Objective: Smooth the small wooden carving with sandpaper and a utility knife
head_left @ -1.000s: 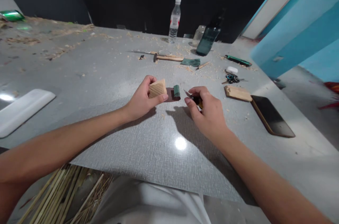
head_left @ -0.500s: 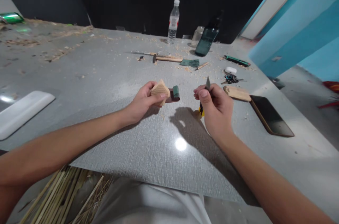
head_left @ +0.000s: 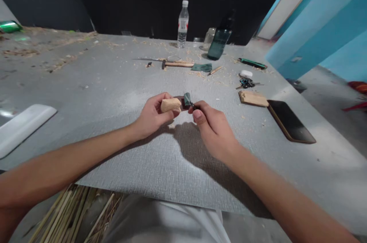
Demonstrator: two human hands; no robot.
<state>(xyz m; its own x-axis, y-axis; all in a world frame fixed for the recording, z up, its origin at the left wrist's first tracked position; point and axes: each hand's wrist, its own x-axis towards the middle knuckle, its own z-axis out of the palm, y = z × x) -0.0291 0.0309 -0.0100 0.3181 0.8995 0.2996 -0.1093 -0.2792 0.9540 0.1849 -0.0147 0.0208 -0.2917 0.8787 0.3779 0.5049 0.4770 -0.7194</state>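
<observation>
My left hand (head_left: 153,114) is closed around a small pale wood block (head_left: 171,105), thumb along its near side. Just beyond the block is a curled strip of sandpaper (head_left: 187,99), green on one face and brown on the other; whether my left fingers also grip it I cannot tell. My right hand (head_left: 213,126) is closed on a knife (head_left: 194,106), mostly hidden by the fingers. Its thin blade points left and lies at the green curl, but contact is unclear.
Farther back lie a hammer (head_left: 179,64), a green sheet (head_left: 201,67) and a green-black cutter (head_left: 252,63). A water bottle (head_left: 182,25) and a dark bottle (head_left: 219,44) stand behind. At right are keys (head_left: 247,83), a wood piece (head_left: 254,98) and a phone (head_left: 291,121).
My right hand has moved left to the curled strip, and the knife blade has swung from upright to pointing left. The wood block has turned in my left hand.
</observation>
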